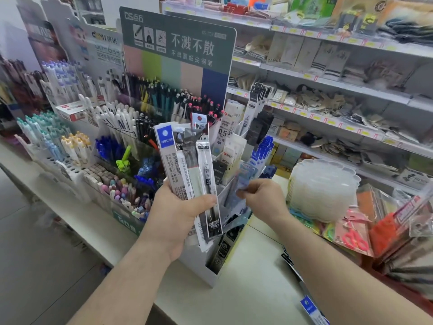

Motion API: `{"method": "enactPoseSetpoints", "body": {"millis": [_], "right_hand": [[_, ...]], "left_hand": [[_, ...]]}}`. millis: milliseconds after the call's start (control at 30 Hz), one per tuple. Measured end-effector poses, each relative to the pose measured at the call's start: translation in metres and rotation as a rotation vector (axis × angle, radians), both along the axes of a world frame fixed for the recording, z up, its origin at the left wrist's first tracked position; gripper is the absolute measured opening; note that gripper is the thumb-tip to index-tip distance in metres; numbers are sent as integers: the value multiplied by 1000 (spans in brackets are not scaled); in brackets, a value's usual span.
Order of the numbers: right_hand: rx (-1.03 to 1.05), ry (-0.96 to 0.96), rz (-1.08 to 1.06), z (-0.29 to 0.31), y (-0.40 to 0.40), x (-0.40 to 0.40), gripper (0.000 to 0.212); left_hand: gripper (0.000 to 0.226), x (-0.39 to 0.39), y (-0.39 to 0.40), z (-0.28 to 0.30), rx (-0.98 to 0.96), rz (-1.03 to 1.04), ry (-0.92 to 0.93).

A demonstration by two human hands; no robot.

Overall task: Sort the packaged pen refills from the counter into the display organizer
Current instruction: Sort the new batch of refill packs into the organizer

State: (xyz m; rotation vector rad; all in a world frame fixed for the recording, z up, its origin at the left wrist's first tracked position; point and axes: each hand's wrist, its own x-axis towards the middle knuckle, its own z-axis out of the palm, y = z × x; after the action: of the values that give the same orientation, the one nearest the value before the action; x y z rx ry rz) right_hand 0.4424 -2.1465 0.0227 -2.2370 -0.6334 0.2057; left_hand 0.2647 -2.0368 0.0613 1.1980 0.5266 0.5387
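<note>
Four or so refill packs (187,165) stand fanned upright in the left hand (180,214), whose fingers and thumb clench their lower halves; the exact count is hard to tell where they overlap. The leftmost pack carries a blue "deli" header, the next a dark "deli" one, and the front pack reads "0.5" with Chinese characters down its length. The right hand (260,198) pinches one blurred bluish pack (244,181) between thumb and fingertips, holding it just above a compartment of the white organizer (210,275) on the counter (246,289). The organizer's tiered slots already hold more packs, among them white ones marked "05" (225,134) and tall dark ones at the back. One blue "deli" pack (311,308) lies flat on the counter near the right forearm, with another dark one beside it. Behind the organizer a green sign (178,41) reads "DS" and "不溅不散", above rows of pens. Further left, a white card (105,38) shows "DOMI". A stack of clear plastic trays (323,188) sits right of the organizer, and one pair of pink scissors (353,238) lies in its packaging beside them.
</note>
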Motion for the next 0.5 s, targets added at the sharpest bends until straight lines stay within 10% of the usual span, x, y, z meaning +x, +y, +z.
{"method": "enactPoseSetpoints", "body": {"millis": [367,500], "right_hand": [[-514,-71,55,30,8,11,9],[-124,-231,-12,81,-5,-15,12]], "left_hand": [[54,-9,2,1,36,-37,-4],[45,-10,2,-1,24,-121,25]]}}
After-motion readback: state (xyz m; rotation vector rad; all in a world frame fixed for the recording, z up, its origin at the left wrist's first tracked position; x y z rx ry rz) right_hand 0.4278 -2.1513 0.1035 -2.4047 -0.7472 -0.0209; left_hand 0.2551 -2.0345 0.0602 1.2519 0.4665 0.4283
